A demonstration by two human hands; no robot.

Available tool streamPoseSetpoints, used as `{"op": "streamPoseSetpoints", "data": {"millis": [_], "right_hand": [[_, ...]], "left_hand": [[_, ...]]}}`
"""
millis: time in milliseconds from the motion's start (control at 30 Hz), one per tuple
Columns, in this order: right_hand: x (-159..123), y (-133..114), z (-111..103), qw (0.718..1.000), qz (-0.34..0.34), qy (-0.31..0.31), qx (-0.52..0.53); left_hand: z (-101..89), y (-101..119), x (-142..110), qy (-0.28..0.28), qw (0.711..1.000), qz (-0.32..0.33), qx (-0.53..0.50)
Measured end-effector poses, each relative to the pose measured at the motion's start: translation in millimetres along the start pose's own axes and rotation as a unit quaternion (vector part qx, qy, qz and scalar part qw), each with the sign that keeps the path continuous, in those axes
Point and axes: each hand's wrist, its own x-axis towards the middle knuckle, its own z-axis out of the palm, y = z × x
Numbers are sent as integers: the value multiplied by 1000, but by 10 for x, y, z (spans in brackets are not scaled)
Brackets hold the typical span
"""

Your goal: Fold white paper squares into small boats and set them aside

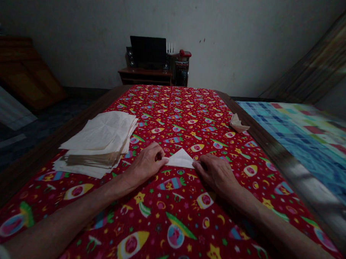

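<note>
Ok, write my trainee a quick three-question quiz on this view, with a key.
1. What shape does the folded white paper between the bare left hand and the bare right hand show?
2. True or false: the stack of loose whitish paper sheets lies to the right of both hands.
3. What lies near the right edge of the red patterned cloth? A) black flat screen B) small folded beige paper C) the stack

Key: 1. Triangle; 2. False; 3. B
</note>
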Motion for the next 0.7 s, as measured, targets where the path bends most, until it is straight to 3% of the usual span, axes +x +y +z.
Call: {"op": "streamPoseSetpoints", "data": {"millis": [67,133,233,300,500,700], "right_hand": [[7,-4,-3,1000,6,-1,-2],[17,-5,-5,1000,8,-4,-3],[31,-9,-12,1000,13,-12,-2],[39,-14,-18,1000,23,-17,-1],[26,29,18,999,25,-2,20],[-16,55,79,990,-67,116,44]], "left_hand": [[15,16,-39,26,998,33,40],[22,61,-80,32,989,108,99],[28,165,-122,-26,957,239,160],[46,226,-141,-70,944,283,156],[156,299,-243,-127,955,246,108],[143,380,-286,-147,957,220,121]]}}
